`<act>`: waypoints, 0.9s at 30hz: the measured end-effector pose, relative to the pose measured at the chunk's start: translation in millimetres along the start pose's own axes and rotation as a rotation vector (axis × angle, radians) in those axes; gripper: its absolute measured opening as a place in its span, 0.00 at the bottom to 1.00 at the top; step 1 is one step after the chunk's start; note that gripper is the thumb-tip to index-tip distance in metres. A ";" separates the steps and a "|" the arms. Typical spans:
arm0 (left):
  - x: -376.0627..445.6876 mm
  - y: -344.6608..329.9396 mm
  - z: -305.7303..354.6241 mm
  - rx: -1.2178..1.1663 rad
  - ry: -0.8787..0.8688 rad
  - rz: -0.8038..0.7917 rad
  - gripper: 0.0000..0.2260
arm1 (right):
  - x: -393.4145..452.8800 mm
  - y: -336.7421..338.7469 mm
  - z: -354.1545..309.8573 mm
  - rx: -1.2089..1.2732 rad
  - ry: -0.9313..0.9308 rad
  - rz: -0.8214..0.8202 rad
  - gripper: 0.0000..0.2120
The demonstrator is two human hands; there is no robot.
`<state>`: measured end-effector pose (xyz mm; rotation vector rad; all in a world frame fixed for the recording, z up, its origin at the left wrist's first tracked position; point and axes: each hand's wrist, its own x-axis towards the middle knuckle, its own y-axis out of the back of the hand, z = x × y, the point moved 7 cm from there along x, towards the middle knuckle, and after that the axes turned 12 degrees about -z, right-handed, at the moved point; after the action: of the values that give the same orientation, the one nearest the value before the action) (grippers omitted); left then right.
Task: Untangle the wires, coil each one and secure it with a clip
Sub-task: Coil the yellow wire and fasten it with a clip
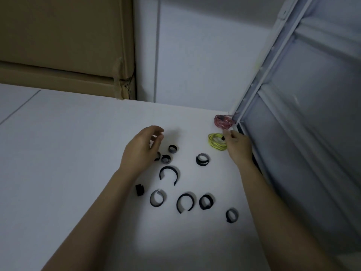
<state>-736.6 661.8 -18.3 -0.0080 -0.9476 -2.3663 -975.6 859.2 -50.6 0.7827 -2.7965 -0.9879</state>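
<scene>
On the white table (pixel 82 133) lie 2 wire coils, tucked into the far right corner, most likely so that finished ones stay out of the way. The red coil (pixel 223 121) sits closest to the corner, against the grey metal frame (pixel 259 89). The yellow coil (pixel 216 141) lies just in front of it. Each has a small dark clip on it, so both look done. The right hand (pixel 237 146) is at the yellow coil, and its fingertips pinch the black clip (pixel 222 138) there, maybe to press it tight or to set the coil in place. The left hand (pixel 142 148) hovers over the table with its fingers loosely curled and nothing in them, right above some small black strap clips (pixel 169 155). My guess is that it is ready to pick 1 up. More black strap clips are spread out nearer the person, some rolled shut and some sprung wide like the big open one (pixel 169 174). They lie apart so each is easy to grab. No loose tangled wires show here. A brown cardboard box (pixel 64 45) stands behind the table.
</scene>
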 end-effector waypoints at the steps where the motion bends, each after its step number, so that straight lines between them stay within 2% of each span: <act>1: 0.6 0.2 0.4 0.001 0.001 0.001 0.09 | -3.0 -3.6 -0.5 -0.043 -0.013 -0.039 0.27; 2: 1.1 0.3 1.0 0.001 0.002 0.002 0.09 | -6.3 -6.7 -1.5 -0.140 -0.015 -0.054 0.36; 3: 1.6 0.2 1.4 -0.001 0.003 0.002 0.09 | -7.9 -9.2 -1.2 -0.262 0.002 -0.042 0.40; 5: 2.0 -0.2 2.3 -0.004 0.005 0.001 0.09 | -8.7 -11.0 -1.6 -0.342 0.062 0.023 0.35; 7: 1.8 0.0 3.3 0.000 0.009 0.004 0.09 | -5.8 -7.0 -0.1 -0.295 0.089 0.083 0.27; 10: 1.9 -0.2 5.1 0.007 0.015 0.007 0.09 | 0.7 -3.0 1.0 -0.235 0.105 0.086 0.22; 13: 2.0 -0.4 6.7 0.026 0.021 0.010 0.09 | 3.4 -2.8 0.1 -0.257 0.096 0.048 0.23; 16: 0.7 1.6 10.2 0.054 0.029 0.029 0.09 | -4.6 -1.9 -7.9 -0.359 0.109 0.101 0.30; 18: -1.4 3.5 12.2 0.082 0.038 0.047 0.09 | -18.4 0.0 -23.2 -0.407 0.243 0.222 0.27; 20: -5.4 7.1 10.8 0.113 0.064 0.073 0.09 | -30.6 -8.0 -37.2 -0.410 0.390 0.262 0.20; 22: -12.5 14.5 5.8 0.158 0.092 0.119 0.09 | -40.4 -24.1 -53.4 -0.378 0.498 0.196 0.16; 27: -44.5 57.0 -18.0 0.292 0.190 0.296 0.11 | -62.2 -83.0 -115.7 -0.348 0.753 -0.067 0.15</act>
<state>-666.4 640.6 -5.4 0.1752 -1.1051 -1.9068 -858.3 768.9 -3.4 0.9469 -1.9153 -0.9017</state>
